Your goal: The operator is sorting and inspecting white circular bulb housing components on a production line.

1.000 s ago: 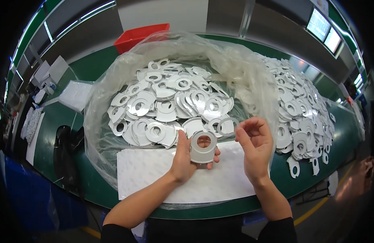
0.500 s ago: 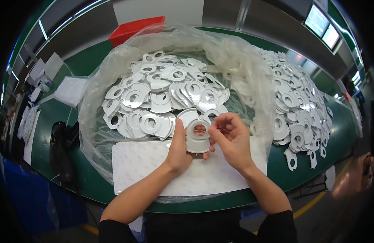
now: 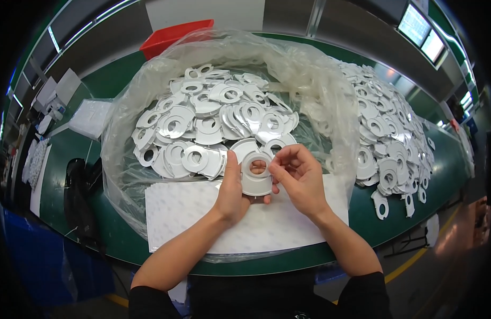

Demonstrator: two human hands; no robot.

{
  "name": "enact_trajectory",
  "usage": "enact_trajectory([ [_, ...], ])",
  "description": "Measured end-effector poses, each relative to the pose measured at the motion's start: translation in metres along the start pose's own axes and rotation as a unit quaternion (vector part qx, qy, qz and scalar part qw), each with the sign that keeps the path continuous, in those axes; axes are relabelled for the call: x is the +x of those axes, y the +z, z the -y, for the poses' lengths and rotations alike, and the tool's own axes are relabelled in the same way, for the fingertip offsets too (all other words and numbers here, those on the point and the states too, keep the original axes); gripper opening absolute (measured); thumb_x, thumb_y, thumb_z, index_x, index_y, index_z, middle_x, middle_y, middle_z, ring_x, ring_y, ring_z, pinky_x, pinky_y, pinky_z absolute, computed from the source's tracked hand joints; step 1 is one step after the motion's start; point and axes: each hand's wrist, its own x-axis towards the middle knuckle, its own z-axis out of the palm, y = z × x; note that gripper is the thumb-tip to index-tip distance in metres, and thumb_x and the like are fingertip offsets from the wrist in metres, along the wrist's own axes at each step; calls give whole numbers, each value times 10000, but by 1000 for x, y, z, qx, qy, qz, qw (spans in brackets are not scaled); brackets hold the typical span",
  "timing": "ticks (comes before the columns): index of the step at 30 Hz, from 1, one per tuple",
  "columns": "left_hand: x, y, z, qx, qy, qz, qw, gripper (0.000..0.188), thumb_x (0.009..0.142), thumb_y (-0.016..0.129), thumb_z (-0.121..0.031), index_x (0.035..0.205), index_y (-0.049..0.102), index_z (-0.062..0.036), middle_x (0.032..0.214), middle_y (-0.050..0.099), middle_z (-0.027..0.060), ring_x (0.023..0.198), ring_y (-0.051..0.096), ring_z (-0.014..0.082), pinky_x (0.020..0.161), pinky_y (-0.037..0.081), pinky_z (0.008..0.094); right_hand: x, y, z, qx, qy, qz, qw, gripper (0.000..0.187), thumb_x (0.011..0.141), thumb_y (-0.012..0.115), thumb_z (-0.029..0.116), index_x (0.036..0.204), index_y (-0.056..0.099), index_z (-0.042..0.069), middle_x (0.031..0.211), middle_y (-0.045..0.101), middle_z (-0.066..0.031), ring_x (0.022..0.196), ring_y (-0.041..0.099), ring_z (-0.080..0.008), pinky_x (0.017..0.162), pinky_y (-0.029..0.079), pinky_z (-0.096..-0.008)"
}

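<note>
Now, in hand: light-grey, flat, plastic-looking plate with a round hole (image 3: 255, 187), held up over the far edge of the white sheets, hole end pointing away from the body.
Left grip: bare left hand (image 3: 232, 194) closed around the plate, thumb up its left side, fingertips peeking past its right edge.
Right grip: bare right hand (image 3: 301, 186), thumb and forefinger nearly together, right at the plate's upper right edge, beside the hole; cannot tell whether pinching or merely touching.
Below: wide, flat white sheets (image 3: 176, 207).
Just beyond: heap of similar pale plates (image 3: 203, 139), inside a clear, crumpled plastic bag (image 3: 115, 143), spread wide.
Off right: second heap of pale plates (image 3: 389, 135), outside the bag.
Far left: red, open plastic bin (image 3: 176, 38), behind the bag.
Under everything: smooth green tabletop (image 3: 437, 181).
</note>
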Motion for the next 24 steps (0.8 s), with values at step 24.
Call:
enact_trajectory([
  [24,0,3,-1,40,0,-19,999,228,909,419,-208,1025,524,-43,867,583,82,726,583,149,519,458,260,0,0,-3,-51,-41,-11,998,163,822,635,18,951,538,-3,826,595,-57,607,550,-73,522,456,-203],
])
